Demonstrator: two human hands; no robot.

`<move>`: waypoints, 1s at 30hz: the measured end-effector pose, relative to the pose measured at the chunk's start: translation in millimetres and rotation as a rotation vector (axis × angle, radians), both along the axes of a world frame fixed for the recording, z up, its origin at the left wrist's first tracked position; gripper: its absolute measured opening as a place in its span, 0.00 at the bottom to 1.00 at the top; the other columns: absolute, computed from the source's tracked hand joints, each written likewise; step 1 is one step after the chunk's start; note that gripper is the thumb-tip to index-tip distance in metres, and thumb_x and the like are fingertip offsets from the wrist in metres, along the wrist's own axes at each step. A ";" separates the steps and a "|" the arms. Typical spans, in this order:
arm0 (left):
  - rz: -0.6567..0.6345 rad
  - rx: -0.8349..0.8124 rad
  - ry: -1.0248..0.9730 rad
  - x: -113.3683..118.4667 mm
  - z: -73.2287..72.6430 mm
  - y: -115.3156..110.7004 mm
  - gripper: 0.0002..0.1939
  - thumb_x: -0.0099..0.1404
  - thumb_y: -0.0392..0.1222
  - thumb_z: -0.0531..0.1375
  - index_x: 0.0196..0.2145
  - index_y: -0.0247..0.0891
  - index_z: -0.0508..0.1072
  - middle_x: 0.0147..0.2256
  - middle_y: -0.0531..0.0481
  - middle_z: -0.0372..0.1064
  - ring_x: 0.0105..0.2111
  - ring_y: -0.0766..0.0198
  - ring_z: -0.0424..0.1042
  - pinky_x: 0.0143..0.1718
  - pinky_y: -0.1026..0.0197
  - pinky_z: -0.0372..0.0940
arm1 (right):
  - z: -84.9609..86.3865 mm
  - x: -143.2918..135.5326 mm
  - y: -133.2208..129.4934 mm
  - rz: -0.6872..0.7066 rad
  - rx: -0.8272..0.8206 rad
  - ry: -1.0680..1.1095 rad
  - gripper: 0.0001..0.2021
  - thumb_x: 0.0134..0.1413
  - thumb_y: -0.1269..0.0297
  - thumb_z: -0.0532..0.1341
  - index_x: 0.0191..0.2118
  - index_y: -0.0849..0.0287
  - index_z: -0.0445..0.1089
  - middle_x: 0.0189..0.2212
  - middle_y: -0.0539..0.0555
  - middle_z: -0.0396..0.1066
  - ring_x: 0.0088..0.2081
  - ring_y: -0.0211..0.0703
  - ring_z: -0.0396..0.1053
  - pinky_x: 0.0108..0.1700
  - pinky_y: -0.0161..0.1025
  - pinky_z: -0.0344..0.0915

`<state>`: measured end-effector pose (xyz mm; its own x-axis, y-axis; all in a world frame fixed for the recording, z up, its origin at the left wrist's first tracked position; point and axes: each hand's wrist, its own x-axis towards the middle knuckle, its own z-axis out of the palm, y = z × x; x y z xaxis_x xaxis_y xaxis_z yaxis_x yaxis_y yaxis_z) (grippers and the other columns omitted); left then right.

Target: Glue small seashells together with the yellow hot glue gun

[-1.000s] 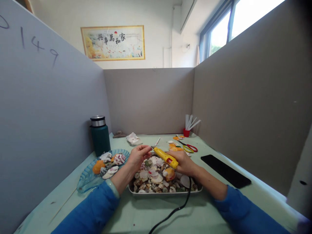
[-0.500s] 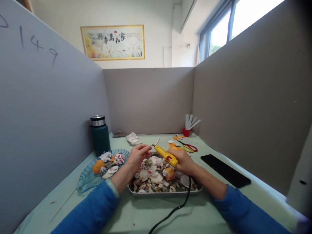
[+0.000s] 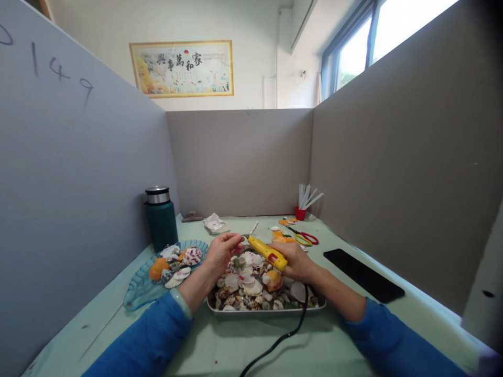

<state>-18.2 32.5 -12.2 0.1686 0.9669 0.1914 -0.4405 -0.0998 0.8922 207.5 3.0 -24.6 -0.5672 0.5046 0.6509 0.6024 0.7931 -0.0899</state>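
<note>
My right hand [image 3: 294, 257] is wrapped round a yellow hot glue gun [image 3: 267, 252] with a red switch and a black cord [image 3: 283, 335]. Its metal tip points left and meets the fingertips of my left hand [image 3: 222, 254]. Thumb and index finger of that hand are pinched together; whatever lies between them is too small to make out. A thin white stick [image 3: 254, 228] shows just behind the tip. Beneath both hands sits a metal tray [image 3: 267, 312] heaped with seashells [image 3: 251, 287], among them an orange and white one [image 3: 274, 281].
On the left, a blue scalloped dish [image 3: 137, 293] holds larger shells, beside a green bottle [image 3: 162, 225]. Crumpled white tissue [image 3: 215, 223] lies behind. Scissors [image 3: 306, 239], orange shell pieces [image 3: 281, 235], a red cup of white sticks [image 3: 301, 213] and a black phone [image 3: 363, 275] are rightward. Grey partitions [image 3: 239, 162] surround the table.
The glue gun has shifted very slightly left, its tip closer to my left fingertips. My left hand and everything else look the same.
</note>
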 end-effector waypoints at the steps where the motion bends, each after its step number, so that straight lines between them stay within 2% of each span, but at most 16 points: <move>1: -0.003 0.000 0.000 -0.3 -0.2 0.0 0.12 0.45 0.37 0.68 0.27 0.30 0.71 0.22 0.51 0.68 0.22 0.72 0.67 0.26 0.69 0.64 | 0.1 0.0 0.0 0.006 0.004 0.003 0.08 0.49 0.69 0.57 0.38 0.59 0.66 0.25 0.52 0.69 0.27 0.40 0.65 0.29 0.34 0.56; 22: 0.000 -0.023 0.002 0.0 1.4 -0.7 0.12 0.44 0.36 0.69 0.26 0.30 0.71 0.24 0.50 0.70 0.20 0.73 0.66 0.24 0.68 0.62 | -0.4 -0.3 0.1 0.027 0.016 0.004 0.08 0.50 0.68 0.57 0.39 0.59 0.66 0.25 0.52 0.69 0.27 0.39 0.65 0.29 0.33 0.56; 30: 0.004 -0.021 0.028 0.5 2.9 -2.2 0.13 0.44 0.37 0.69 0.27 0.31 0.71 0.25 0.50 0.71 0.20 0.72 0.66 0.24 0.68 0.62 | -0.4 -0.6 0.9 -0.018 0.030 0.018 0.06 0.51 0.67 0.57 0.37 0.59 0.66 0.24 0.52 0.68 0.26 0.40 0.64 0.29 0.34 0.56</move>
<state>-17.7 30.3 -9.3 0.1695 0.9714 0.1664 -0.4147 -0.0829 0.9062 206.9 3.9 -25.0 -0.5465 0.4948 0.6757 0.6151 0.7847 -0.0770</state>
